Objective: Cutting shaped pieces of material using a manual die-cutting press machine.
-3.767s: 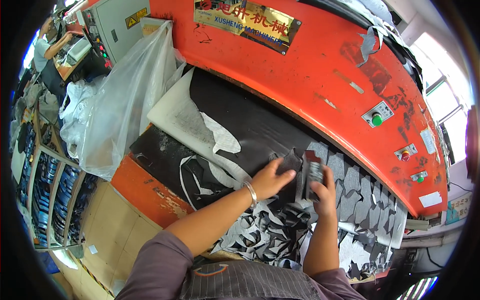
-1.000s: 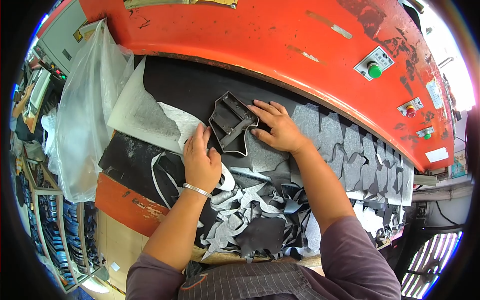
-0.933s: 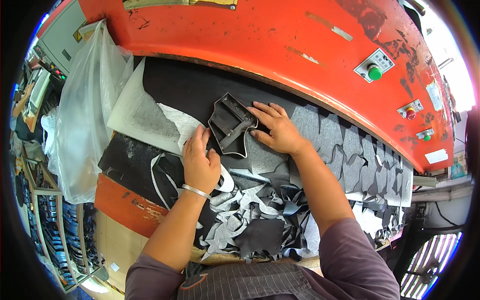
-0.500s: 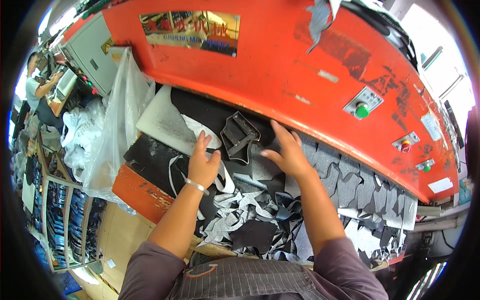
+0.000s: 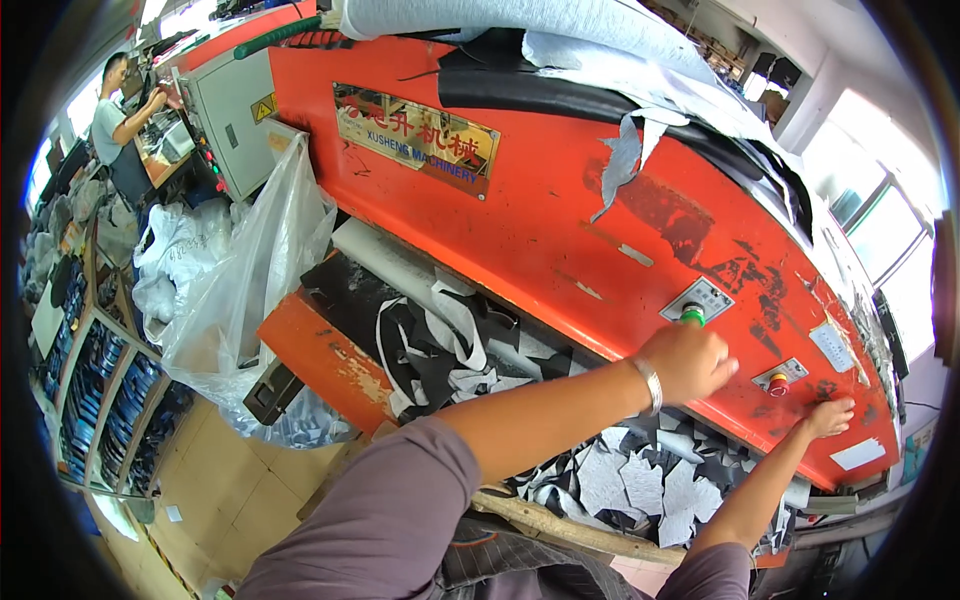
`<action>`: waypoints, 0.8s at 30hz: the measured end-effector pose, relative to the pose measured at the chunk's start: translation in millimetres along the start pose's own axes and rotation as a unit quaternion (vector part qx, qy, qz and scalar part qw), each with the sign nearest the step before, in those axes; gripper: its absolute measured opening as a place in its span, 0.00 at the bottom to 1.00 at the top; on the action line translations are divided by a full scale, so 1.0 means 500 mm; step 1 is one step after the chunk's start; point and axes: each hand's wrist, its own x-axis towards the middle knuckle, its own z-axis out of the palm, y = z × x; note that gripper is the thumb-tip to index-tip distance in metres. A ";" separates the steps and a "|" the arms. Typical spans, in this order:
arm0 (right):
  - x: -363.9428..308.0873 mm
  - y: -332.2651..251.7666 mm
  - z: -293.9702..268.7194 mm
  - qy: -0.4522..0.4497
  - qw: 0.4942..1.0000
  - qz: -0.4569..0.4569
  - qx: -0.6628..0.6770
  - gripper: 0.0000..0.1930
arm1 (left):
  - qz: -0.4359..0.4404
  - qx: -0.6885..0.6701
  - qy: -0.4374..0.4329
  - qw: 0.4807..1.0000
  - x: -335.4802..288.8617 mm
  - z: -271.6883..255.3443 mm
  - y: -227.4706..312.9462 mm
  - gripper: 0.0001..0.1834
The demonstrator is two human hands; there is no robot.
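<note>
My left hand (image 5: pixel 685 362), with a silver bracelet at the wrist, is against the large green button (image 5: pixel 692 315) on the front of a red press (image 5: pixel 560 230). Its fingers are curled in and it holds nothing that I can see. Farther right, my right hand (image 5: pixel 828 418) rests on the press front, its fingers bunched, below a red knob (image 5: pixel 777 385). What lies under those fingers is hidden. Beneath the press's lower edge, grey-and-black scraps (image 5: pixel 620 485) and curled strips (image 5: pixel 462 335) cover the bed.
A clear plastic bag (image 5: pixel 265 260) hangs at the left beside a grey cabinet (image 5: pixel 230 110). Shelves of dark blue pieces (image 5: pixel 100 390) stand at the lower left. Another person (image 5: pixel 118 125) works at the far left. Sheet material (image 5: pixel 540 20) lies on top of the press.
Both hands have left the bed, where a metal cutting die lay between them, and moved right to the press front. The view has shifted; the press now hides most of the die's area.
</note>
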 end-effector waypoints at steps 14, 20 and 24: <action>-0.266 -0.239 -0.283 -0.244 0.921 0.011 0.302 0.27 | -0.200 0.224 0.054 0.952 -0.538 -0.151 -0.094 0.16; -0.731 -0.535 -0.368 -0.651 0.675 0.012 0.348 0.17 | -0.215 0.343 0.066 0.912 -0.609 -0.107 -0.091 0.10; -0.898 -0.683 -0.430 -0.660 0.442 -0.379 0.476 0.17 | -0.174 0.349 0.153 0.908 -0.620 -0.100 -0.141 0.08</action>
